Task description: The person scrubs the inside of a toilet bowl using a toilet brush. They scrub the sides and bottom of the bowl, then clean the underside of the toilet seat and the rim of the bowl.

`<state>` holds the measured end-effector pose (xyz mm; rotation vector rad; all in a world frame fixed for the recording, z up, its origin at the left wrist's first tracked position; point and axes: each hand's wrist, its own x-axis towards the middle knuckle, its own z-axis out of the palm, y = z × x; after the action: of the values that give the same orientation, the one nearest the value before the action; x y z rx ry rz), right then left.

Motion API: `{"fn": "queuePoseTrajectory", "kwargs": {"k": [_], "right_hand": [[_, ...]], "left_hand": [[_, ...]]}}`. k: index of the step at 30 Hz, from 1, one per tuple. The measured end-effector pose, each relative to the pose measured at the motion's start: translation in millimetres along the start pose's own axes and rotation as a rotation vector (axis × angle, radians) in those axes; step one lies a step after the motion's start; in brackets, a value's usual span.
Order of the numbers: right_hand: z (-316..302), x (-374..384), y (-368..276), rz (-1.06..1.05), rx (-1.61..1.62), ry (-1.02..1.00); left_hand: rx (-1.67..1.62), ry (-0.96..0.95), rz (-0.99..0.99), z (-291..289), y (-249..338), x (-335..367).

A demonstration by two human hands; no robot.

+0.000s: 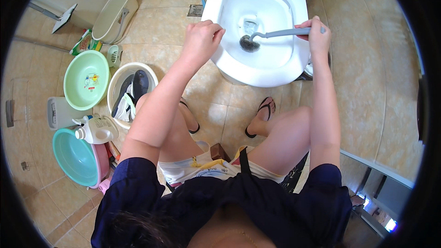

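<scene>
A toilet brush (285,32) with a grey handle crosses the right side of the white toilet (257,74). My right hand (318,36) is wrapped round the end of its handle, over the toilet's right rim. The brush's dark bristle head (249,43) is inside the bowl, just below the drain opening with its water. Beside the toilet's left rim, my left hand (202,41) is closed in a loose fist with its fingers curled; nothing shows sticking out of it. The toilet's lid is raised.
Left of me stand a green basin (87,96), a teal basin (76,156), a white bucket (120,71) holding shoes, a white jug (101,131) and a beige tub (103,23). A squeegee (64,18) leans there. A floor drain (195,10) lies left of the toilet.
</scene>
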<state>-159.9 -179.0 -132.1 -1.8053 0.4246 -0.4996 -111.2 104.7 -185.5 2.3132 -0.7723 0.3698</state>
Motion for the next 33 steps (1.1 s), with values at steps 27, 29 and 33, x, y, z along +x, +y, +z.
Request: {"fn": "queuePoseTrajectory", "kwargs": {"k": [27,29,33], "right_hand": [[-14,-1,-7,0.169,0.221,-0.007],[-17,-3,-8,0.162,0.248,0.009],[-3,2,24,0.213,0.296,0.031]], "left_hand": [[0.034,-0.278,-0.122,2,-10,-7],[0.021,-0.291,-0.134,3,-9,-7],[0.007,-0.311,-0.131,5,-7,-4]]}}
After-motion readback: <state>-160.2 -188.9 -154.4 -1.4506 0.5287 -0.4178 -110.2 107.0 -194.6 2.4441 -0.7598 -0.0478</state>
